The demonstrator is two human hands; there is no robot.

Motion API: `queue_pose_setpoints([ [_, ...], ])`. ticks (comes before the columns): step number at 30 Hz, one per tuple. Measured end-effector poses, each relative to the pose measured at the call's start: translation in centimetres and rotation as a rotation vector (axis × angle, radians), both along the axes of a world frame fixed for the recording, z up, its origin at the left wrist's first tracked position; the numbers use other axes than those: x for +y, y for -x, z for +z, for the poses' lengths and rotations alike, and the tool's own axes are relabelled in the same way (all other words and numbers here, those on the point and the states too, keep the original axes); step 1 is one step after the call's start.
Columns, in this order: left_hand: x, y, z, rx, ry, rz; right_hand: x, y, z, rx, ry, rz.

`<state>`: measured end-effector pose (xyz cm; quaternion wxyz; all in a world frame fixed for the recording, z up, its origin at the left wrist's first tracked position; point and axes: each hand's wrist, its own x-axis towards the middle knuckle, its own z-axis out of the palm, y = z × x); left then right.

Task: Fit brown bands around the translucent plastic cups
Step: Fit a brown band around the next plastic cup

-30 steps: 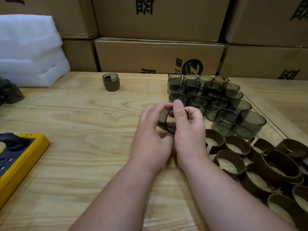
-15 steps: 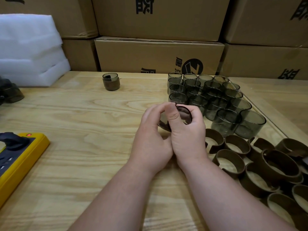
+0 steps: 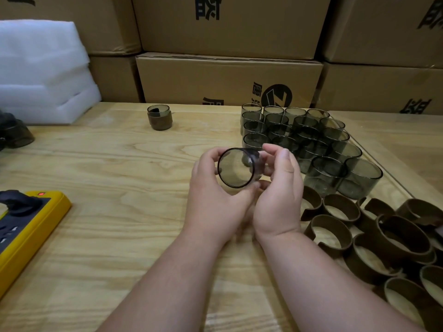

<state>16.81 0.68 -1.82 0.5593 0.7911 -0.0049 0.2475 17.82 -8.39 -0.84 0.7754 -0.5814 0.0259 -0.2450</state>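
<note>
Cup turned on its side, open mouth toward the camera

The left hand (image 3: 211, 188) curls around the translucent cup (image 3: 237, 167) above the tabletop (image 3: 107, 224) — a moment ago its rim was hidden behind thumbs. The right hand (image 3: 280, 188) pinches a dark band piece (image 3: 253, 153) at the top rim — the band seems only partly seated.

Pale wooden table (image 3: 100, 236): grouped translucent cups (image 3: 318, 149), brown bands (image 3: 383, 240), one banded cup (image 3: 159, 116), yellow device (image 3: 26, 226).

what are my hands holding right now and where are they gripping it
A translucent plastic cup, tipped on its side with one end facing you. The left hand and right hand both pinch its round side wall.
</note>
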Motion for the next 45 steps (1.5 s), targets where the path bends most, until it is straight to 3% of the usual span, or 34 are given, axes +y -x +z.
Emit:
queue_pose_setpoints([
  [4, 0.2, -0.3, -0.5, 0.076, -0.136, 0.108, 0.0, 0.3, 0.0, -0.14, 0.052, 0.01],
  [8, 0.1, -0.6, -0.9, 0.124, -0.187, 0.148, 0.0, 0.4, -0.1, -0.154, 0.084, 0.051],
  [15, 0.3, -0.3, -0.3, 0.105, 0.016, 0.089, 0.0, 0.0, 0.0, -0.033, -0.032, 0.15],
  [19, 0.4, -0.2, 0.1, 0.093, 0.141, 0.066, 0.2, -0.2, -0.1, 0.047, -0.006, 0.261],
  [25, 0.2, -0.1, 0.3, 0.084, 0.179, 0.073, 0.7, 0.1, -0.1, -0.029, 0.132, 0.321],
  [34, 0.5, -0.4, -0.1, 0.01, 0.101, 0.061, 0.7, 0.1, -0.3, 0.035, 0.251, 0.301],
  [45, 0.1, 0.1, 0.0, -0.03, -0.101, 0.008, 0.3, -0.3, -0.2, 0.14, 0.138, 0.139],
])
